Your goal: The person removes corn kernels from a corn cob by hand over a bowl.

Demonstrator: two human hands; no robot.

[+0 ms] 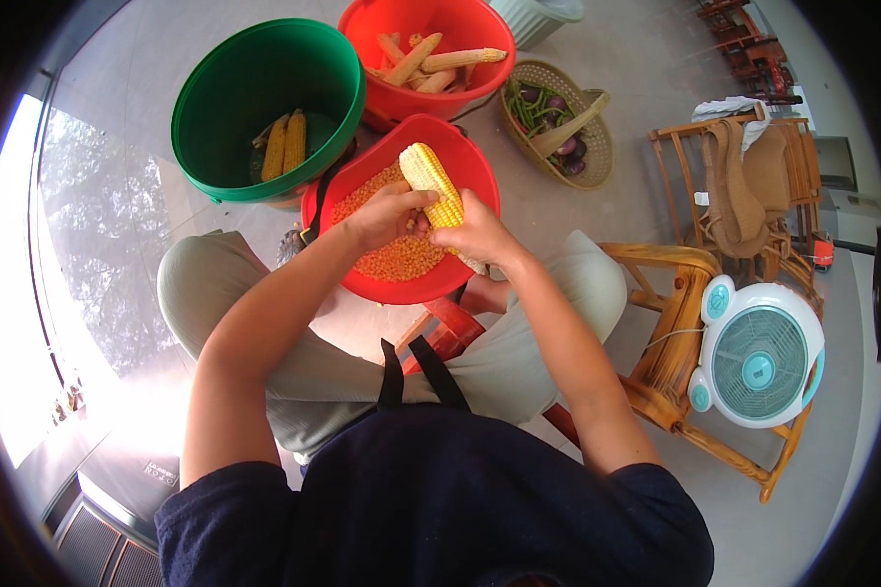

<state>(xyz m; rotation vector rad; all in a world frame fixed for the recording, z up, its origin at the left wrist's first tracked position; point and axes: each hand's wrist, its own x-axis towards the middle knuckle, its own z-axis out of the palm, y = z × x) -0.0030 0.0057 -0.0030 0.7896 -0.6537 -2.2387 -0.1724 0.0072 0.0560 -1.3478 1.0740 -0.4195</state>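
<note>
An ear of yellow corn point(444, 194) is between my two hands, tilted over a red plastic basin point(477, 165). Part of its left side is bare and pale, while kernel rows cover the rest. My right hand point(481, 233) is wrapped around its lower part, and a pale end shows below the palm. My left hand point(389, 215) has its thumb against the ear's side, with a few loose kernels by its fingers. Loose corn kernels point(400, 260) cover the basin's bottom under both hands.
Beyond the basin stand a green bucket point(191, 121) with corn ears point(284, 147) and a red bucket point(499, 77) of stripped cobs point(418, 62). A basket point(600, 147) of vegetables is to their right. An electric fan point(760, 367) rests on a wooden chair point(668, 352) at right.
</note>
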